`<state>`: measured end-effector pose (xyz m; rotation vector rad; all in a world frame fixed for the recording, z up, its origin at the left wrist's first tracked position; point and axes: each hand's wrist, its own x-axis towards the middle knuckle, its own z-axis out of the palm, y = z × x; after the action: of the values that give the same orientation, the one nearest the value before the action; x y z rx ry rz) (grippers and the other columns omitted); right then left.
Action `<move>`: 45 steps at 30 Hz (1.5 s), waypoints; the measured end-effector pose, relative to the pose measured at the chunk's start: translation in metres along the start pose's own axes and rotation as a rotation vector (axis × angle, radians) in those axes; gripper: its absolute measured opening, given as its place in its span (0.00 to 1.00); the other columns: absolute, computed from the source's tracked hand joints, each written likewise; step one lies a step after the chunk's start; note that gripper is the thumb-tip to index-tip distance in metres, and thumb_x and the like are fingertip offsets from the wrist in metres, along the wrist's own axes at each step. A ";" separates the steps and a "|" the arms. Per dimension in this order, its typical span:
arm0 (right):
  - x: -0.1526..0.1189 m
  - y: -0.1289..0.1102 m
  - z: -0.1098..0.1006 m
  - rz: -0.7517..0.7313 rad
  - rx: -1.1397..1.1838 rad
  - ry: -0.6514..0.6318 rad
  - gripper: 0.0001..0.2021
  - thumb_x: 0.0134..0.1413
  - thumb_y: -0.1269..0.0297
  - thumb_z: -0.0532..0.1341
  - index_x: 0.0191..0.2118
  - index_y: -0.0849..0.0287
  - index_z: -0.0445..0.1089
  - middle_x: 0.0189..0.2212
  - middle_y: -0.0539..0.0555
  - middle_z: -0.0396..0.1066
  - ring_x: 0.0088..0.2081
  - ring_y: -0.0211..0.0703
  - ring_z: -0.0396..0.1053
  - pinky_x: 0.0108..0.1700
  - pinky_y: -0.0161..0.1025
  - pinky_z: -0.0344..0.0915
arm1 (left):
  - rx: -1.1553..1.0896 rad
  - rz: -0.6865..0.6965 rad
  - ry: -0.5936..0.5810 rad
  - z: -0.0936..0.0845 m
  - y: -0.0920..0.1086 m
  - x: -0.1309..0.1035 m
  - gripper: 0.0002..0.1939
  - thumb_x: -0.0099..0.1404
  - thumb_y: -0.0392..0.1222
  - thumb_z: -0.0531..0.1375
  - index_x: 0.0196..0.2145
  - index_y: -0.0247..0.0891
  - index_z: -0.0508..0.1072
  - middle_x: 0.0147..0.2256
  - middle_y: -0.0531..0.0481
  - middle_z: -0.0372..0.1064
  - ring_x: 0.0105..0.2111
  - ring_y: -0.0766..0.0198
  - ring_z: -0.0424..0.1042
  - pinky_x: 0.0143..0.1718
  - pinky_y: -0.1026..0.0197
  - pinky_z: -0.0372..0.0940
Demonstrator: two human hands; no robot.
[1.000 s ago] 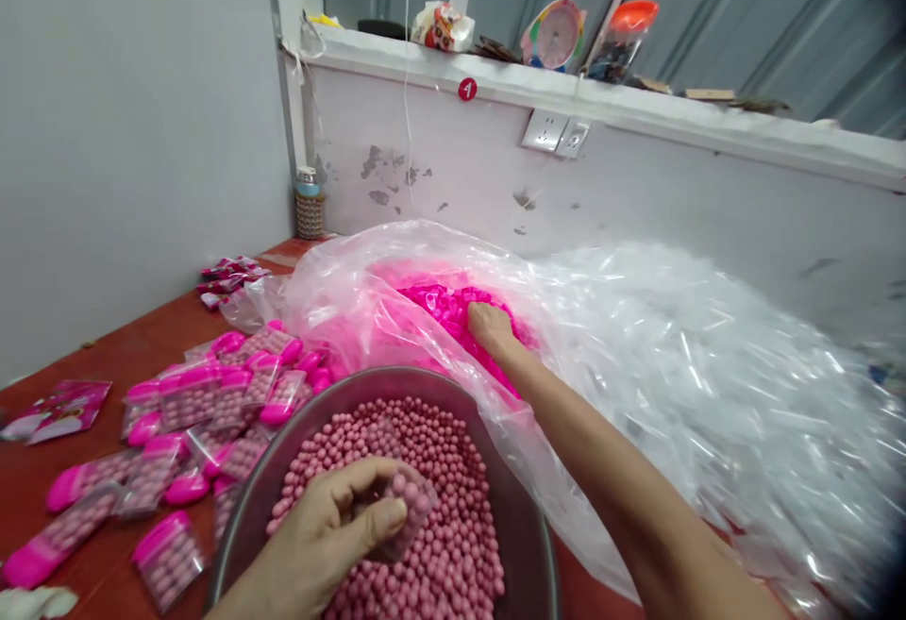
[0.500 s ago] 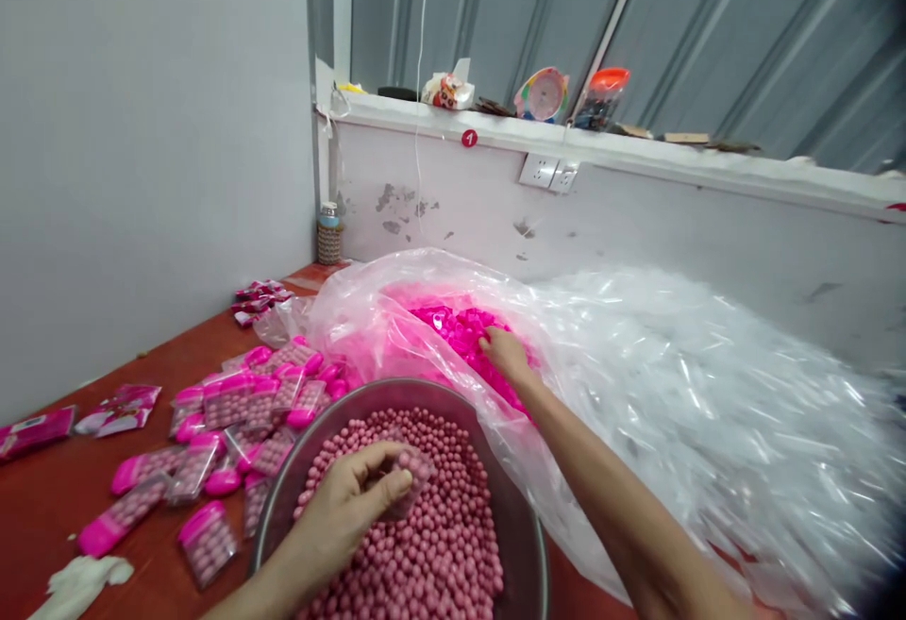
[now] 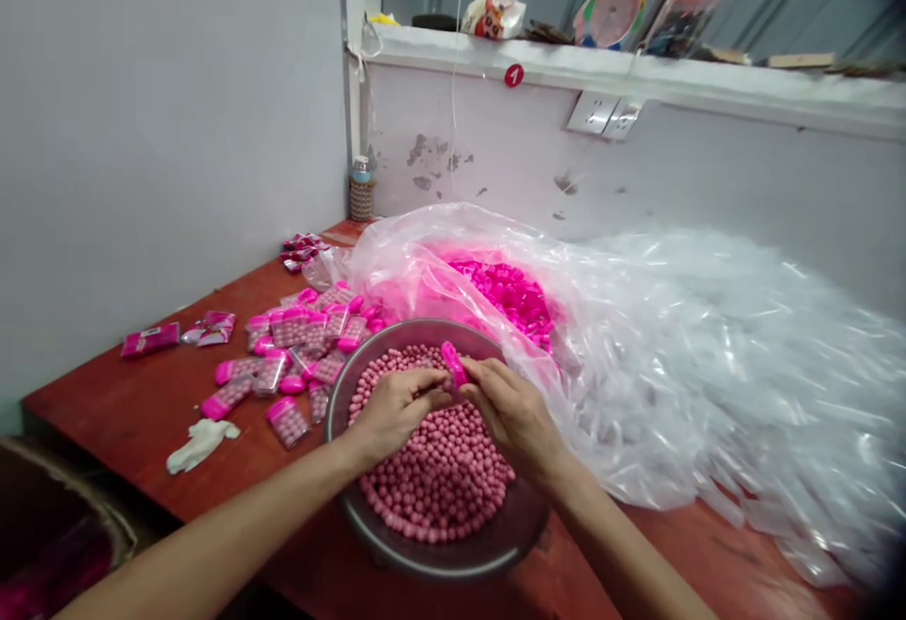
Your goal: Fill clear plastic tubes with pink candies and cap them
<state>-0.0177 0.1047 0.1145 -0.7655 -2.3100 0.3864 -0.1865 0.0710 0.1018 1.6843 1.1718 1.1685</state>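
Observation:
Over a dark basin point(image 3: 354, 511) of pink balls point(image 3: 435, 488), my two hands meet. My left hand point(image 3: 400, 412) is closed around a small clear box of pink balls, now mostly hidden by the fingers. Between the thumb and fingers of my right hand point(image 3: 506, 408) is a bright pink cap point(image 3: 454, 365), held against the box's end; whether it is seated on the box I cannot tell. Behind the basin lies a clear plastic bag point(image 3: 396, 233) with many loose pink caps point(image 3: 510, 294) in its opening. Filled boxes with pink caps point(image 3: 290, 337) are heaped left of the basin.
Clear empty boxes point(image 3: 708, 365) pile up across the right side of the red table point(image 3: 127, 412). Pink packets point(image 3: 152, 340) and a whitish cloth point(image 3: 202, 444) lie at left. A cardboard box point(image 3: 63, 507) stands below the table's left edge. A cluttered ledge point(image 3: 552, 58) runs along the wall.
My right hand has come from the bag of caps back to my left hand, bringing a pink cap. The view has tilted down and swung left.

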 end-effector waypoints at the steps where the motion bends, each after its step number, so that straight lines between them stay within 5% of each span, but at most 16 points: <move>1: -0.001 0.001 0.002 -0.003 -0.014 -0.005 0.15 0.59 0.68 0.50 0.52 0.55 0.60 0.39 0.57 0.67 0.41 0.43 0.65 0.43 0.40 0.64 | 0.014 0.021 0.005 0.000 0.000 -0.001 0.10 0.61 0.41 0.55 0.34 0.35 0.74 0.31 0.49 0.71 0.33 0.63 0.69 0.36 0.65 0.62; 11: -0.025 -0.005 0.011 -0.037 -0.159 -0.090 0.16 0.59 0.71 0.48 0.52 0.58 0.58 0.31 0.56 0.62 0.31 0.42 0.63 0.32 0.38 0.64 | 0.338 0.258 -0.017 0.001 -0.011 -0.010 0.11 0.59 0.30 0.52 0.25 0.33 0.73 0.22 0.50 0.68 0.23 0.67 0.66 0.27 0.66 0.57; 15: -0.024 0.005 0.009 -0.011 -0.067 -0.151 0.16 0.59 0.69 0.48 0.52 0.56 0.59 0.31 0.55 0.64 0.33 0.41 0.64 0.34 0.38 0.66 | 0.393 0.248 -0.056 0.001 -0.014 -0.008 0.10 0.61 0.33 0.53 0.26 0.34 0.73 0.23 0.50 0.69 0.24 0.66 0.66 0.28 0.66 0.56; 18: -0.013 0.008 -0.008 0.008 0.047 -0.252 0.21 0.57 0.67 0.52 0.57 0.53 0.53 0.43 0.57 0.65 0.41 0.42 0.66 0.40 0.38 0.67 | 0.312 0.170 -0.153 0.001 -0.009 -0.004 0.10 0.61 0.37 0.54 0.27 0.34 0.74 0.24 0.51 0.70 0.25 0.66 0.67 0.29 0.67 0.56; 21: 0.004 0.005 -0.027 -0.085 0.043 -0.390 0.35 0.52 0.65 0.58 0.62 0.57 0.39 0.59 0.61 0.49 0.56 0.48 0.55 0.51 0.44 0.62 | 0.150 0.098 -0.276 0.002 -0.004 -0.001 0.09 0.60 0.37 0.55 0.27 0.35 0.74 0.23 0.52 0.70 0.25 0.67 0.67 0.29 0.68 0.56; 23: 0.014 0.003 -0.035 -0.198 0.001 -0.437 0.34 0.51 0.64 0.58 0.61 0.58 0.42 0.59 0.60 0.50 0.59 0.47 0.50 0.55 0.45 0.57 | 0.037 0.033 -0.275 0.002 -0.004 0.000 0.10 0.60 0.37 0.55 0.25 0.34 0.73 0.22 0.53 0.68 0.24 0.67 0.65 0.28 0.68 0.56; 28: 0.019 0.010 -0.029 -0.199 -0.156 -0.197 0.21 0.52 0.61 0.58 0.52 0.58 0.59 0.46 0.59 0.64 0.49 0.45 0.62 0.49 0.44 0.64 | -0.225 -0.133 -0.116 -0.004 -0.005 0.003 0.10 0.58 0.39 0.55 0.29 0.31 0.74 0.24 0.52 0.67 0.25 0.66 0.62 0.27 0.66 0.56; 35: -0.005 0.000 0.016 -0.032 -0.359 0.005 0.41 0.44 0.53 0.62 0.60 0.65 0.44 0.52 0.67 0.58 0.53 0.58 0.57 0.49 0.54 0.63 | -0.424 -0.208 0.028 -0.003 -0.002 0.008 0.09 0.56 0.39 0.58 0.32 0.31 0.73 0.24 0.53 0.63 0.25 0.68 0.60 0.28 0.66 0.56; 45: -0.003 0.002 0.039 -0.090 -0.396 0.153 0.31 0.47 0.62 0.59 0.57 0.67 0.51 0.46 0.65 0.63 0.48 0.52 0.62 0.48 0.47 0.64 | -0.699 -0.224 0.025 0.001 -0.007 0.006 0.09 0.50 0.40 0.63 0.28 0.31 0.71 0.23 0.54 0.65 0.24 0.69 0.63 0.28 0.66 0.58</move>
<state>-0.0414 0.1017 0.0832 -0.8408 -2.2906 -0.1732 -0.1860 0.0784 0.0964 0.9865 0.7998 1.2630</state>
